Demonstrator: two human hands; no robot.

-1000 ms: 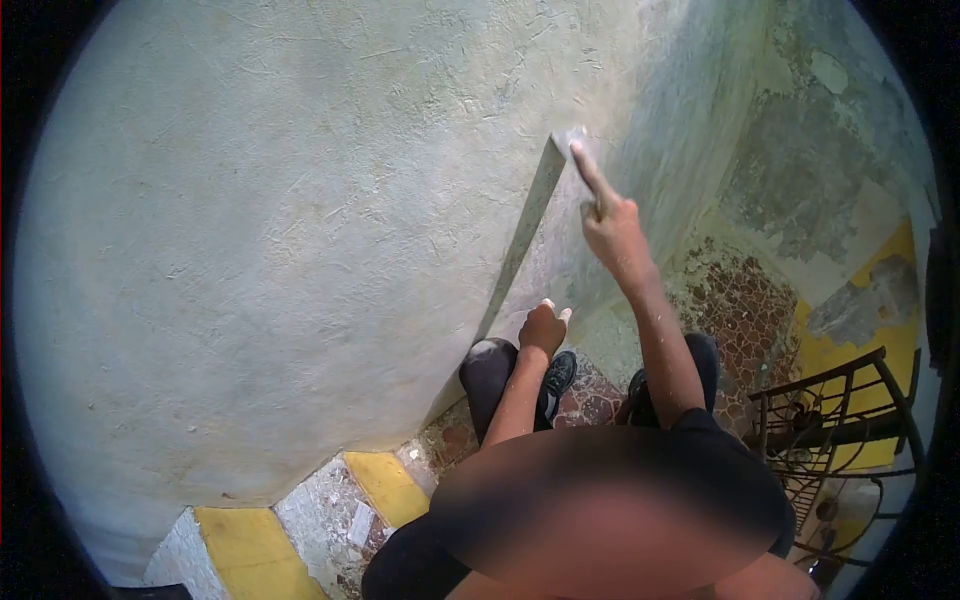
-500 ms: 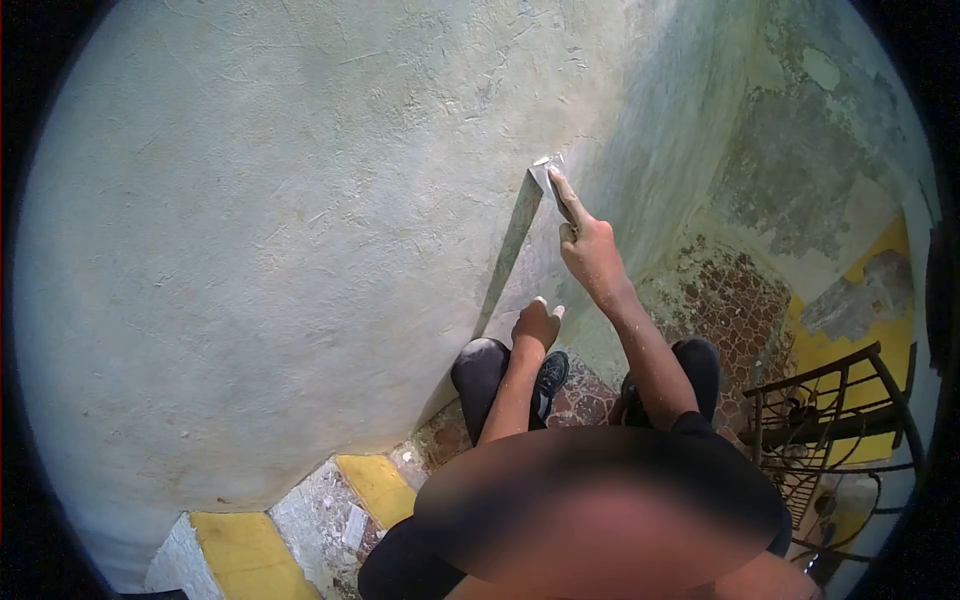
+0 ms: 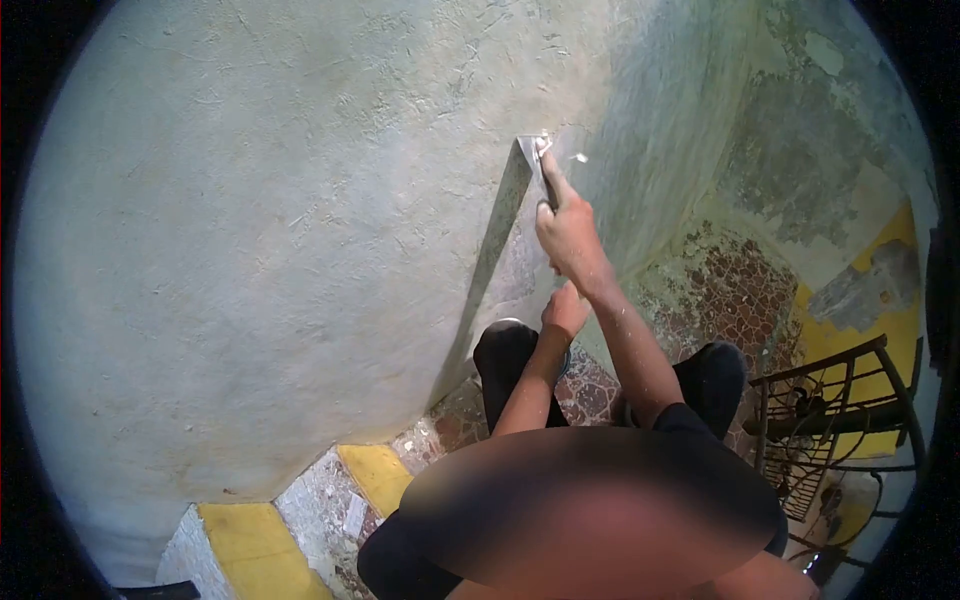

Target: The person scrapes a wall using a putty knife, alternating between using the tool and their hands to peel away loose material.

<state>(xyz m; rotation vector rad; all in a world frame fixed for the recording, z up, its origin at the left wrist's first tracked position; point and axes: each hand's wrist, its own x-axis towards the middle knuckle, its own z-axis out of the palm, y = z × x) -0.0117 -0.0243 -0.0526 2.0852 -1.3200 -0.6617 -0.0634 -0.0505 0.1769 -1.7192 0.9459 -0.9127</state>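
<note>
My right hand (image 3: 570, 238) is wrapped round the handle of a putty knife (image 3: 530, 152), its index finger stretched along the tool toward the blade. The wide metal blade meets the plastered wall (image 3: 300, 250), and a dab of white filler (image 3: 544, 144) sits on it near my fingertip. Just right of the blade is a small white fleck (image 3: 580, 158). My left hand (image 3: 567, 309) is closed, lower down, near my knee and below my right wrist. Its fingertips face away from me, so whatever they hold is hidden.
Yellow and white steps (image 3: 255, 545) climb along the wall at lower left. A rusty metal railing (image 3: 825, 420) stands at right. Worn patterned tiles (image 3: 735, 295) cover the floor beyond my knees. Flaking paint marks the far wall (image 3: 800, 150).
My right hand and the putty knife have moved up and slightly left along the wall. My left hand has shifted right and up, closer to my right wrist. A white fleck now shows beside the blade.
</note>
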